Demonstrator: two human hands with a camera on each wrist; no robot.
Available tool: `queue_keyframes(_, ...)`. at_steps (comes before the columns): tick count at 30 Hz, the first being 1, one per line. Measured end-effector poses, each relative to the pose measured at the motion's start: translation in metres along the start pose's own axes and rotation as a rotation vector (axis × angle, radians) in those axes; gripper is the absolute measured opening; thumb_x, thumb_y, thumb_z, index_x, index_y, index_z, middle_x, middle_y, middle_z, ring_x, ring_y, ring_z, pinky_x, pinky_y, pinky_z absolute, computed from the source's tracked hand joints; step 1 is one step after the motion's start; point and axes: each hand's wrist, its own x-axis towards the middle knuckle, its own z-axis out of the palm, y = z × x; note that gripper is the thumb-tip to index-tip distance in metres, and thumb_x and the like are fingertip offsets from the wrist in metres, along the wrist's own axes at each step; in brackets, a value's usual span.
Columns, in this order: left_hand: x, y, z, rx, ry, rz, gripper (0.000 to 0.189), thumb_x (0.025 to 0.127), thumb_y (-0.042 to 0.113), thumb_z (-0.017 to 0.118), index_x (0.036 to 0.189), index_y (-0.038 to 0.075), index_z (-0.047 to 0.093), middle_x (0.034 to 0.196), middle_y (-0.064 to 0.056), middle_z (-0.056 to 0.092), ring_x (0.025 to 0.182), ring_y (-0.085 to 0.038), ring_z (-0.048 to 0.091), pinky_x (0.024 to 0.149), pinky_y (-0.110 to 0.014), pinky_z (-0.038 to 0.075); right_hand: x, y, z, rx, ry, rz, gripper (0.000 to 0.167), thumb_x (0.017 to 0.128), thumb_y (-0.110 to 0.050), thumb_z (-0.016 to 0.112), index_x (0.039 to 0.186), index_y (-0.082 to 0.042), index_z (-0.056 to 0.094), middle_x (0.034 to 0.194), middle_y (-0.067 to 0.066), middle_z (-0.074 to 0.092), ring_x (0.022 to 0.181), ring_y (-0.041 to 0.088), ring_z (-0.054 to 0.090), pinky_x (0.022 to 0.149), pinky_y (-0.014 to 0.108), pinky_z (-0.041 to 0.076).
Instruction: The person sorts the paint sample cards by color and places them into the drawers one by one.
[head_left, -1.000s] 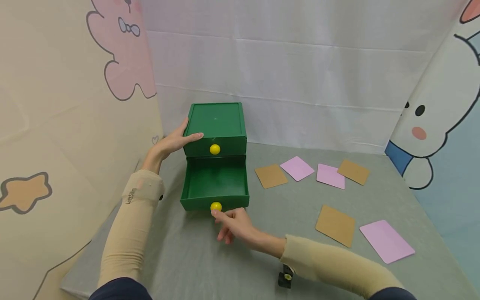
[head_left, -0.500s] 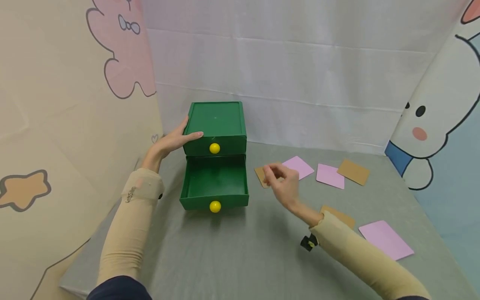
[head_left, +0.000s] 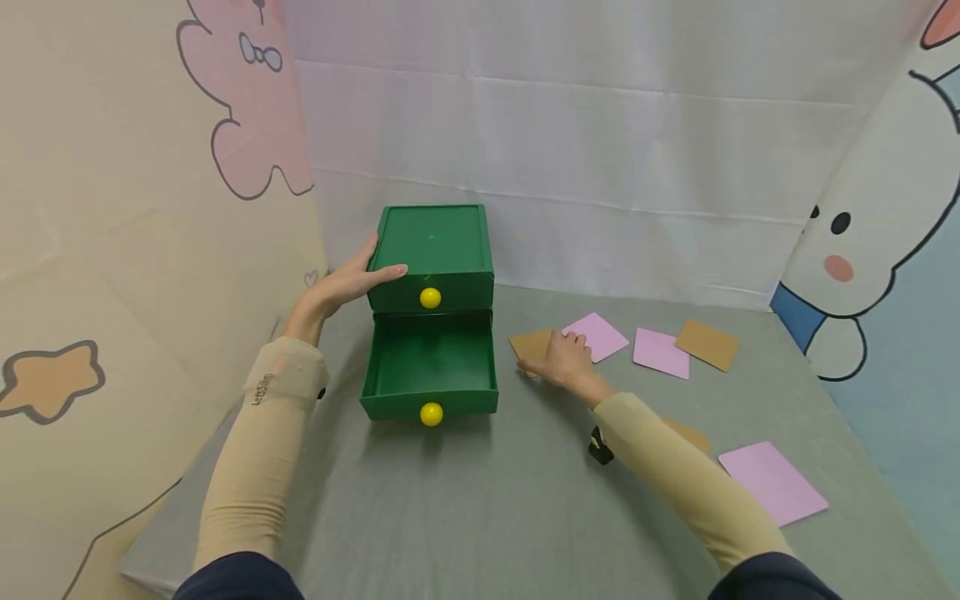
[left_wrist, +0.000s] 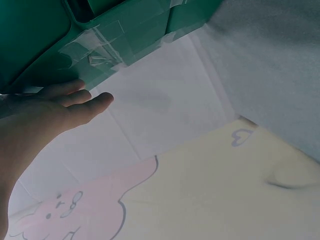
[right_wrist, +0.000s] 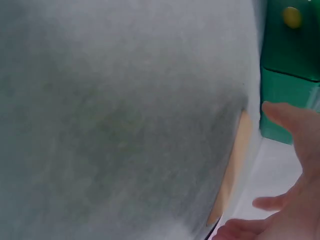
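Observation:
A green two-drawer box with round yellow knobs stands toward the back left. Its upper drawer is closed, while the lower drawer is pulled out with nothing inside. My left hand rests against the box's left side, thumb along the top front edge; in the left wrist view its fingers lie straight along the green wall. To the right of the box, my right hand reaches over a brown card with thumb and fingers spread apart. The right wrist view shows that brown card flat beside the hand.
A pink card lies just beyond the right hand. Farther right, another pink card touches a brown card. Nearer me are a pink card and a brown card partly behind the right sleeve. Cloth walls border the grey table.
My right hand has left the lower drawer's knob and moved right, then down over the nearest brown card, its fingers spreading. The left hand and the box have stayed in place.

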Motion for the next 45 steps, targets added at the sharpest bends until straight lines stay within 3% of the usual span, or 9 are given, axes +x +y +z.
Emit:
queue_keyframes(5,0.001,0.001,0.000,0.002,0.001,0.001,0.094,0.098,0.043,0.049,0.152,0.018,-0.023,0.160,-0.004,-0.024,0.150,-0.030,-0.016,0.119,-0.061,0.001,0.008,-0.003,0.011,-0.059,-0.002,0.071,0.085,0.074,-0.062,0.070,0.125,0.002,0.046,0.111,0.026,0.055,0.108,0.042,0.047,0.096,0.058,0.035)
queue_keyframes(11,0.001,0.000,0.000,0.000,0.003,0.004,0.094,0.098,0.043,0.049,0.152,0.018,-0.023,0.160,-0.005,-0.024,0.150,-0.030,-0.016,0.119,-0.061,0.001,0.010,-0.006,0.014,-0.086,0.007,0.080,0.084,0.074,-0.062,0.069,0.121,0.004,0.047,0.111,0.028,0.055,0.106,0.043,0.048,0.093,0.059,0.036)
queue_keyframes(25,0.000,0.003,0.000,-0.007,0.000,-0.001,0.094,0.098,0.044,0.049,0.152,0.018,-0.023,0.160,-0.004,-0.025,0.150,-0.030,-0.017,0.119,-0.061,0.000,-0.013,-0.013,-0.015,-0.003,0.040,0.028,0.085,0.071,-0.057,0.071,0.123,0.005,0.046,0.107,0.022,0.055,0.098,0.037,0.051,0.092,0.059,0.035)
queue_keyframes(31,0.001,0.000,0.002,-0.008,0.005,-0.002,0.095,0.097,0.044,0.050,0.151,0.018,-0.024,0.160,-0.004,-0.026,0.149,-0.031,-0.018,0.118,-0.063,-0.001,-0.027,-0.015,-0.034,0.027,0.093,-0.042,0.087,0.071,-0.057,0.072,0.128,0.003,0.047,0.111,0.020,0.057,0.100,0.036,0.053,0.091,0.057,0.037)
queue_keyframes(39,0.028,-0.026,-0.002,0.013,0.030,0.002,0.101,0.092,0.058,0.052,0.150,0.028,-0.025,0.160,0.003,-0.025,0.150,-0.028,-0.017,0.118,-0.064,0.001,-0.050,-0.020,-0.061,0.050,0.149,-0.172,0.086,0.072,-0.056,0.073,0.130,0.003,0.048,0.114,0.021,0.061,0.099,0.035,0.055,0.089,0.054,0.037)
queue_keyframes(45,0.023,-0.023,-0.001,0.011,0.028,0.004,0.100,0.093,0.055,0.052,0.150,0.026,-0.025,0.160,0.002,-0.026,0.150,-0.028,-0.018,0.118,-0.063,0.000,-0.064,-0.030,-0.079,0.066,0.171,-0.257,0.085,0.072,-0.057,0.071,0.131,0.001,0.049,0.113,0.017,0.062,0.095,0.032,0.055,0.087,0.051,0.038)
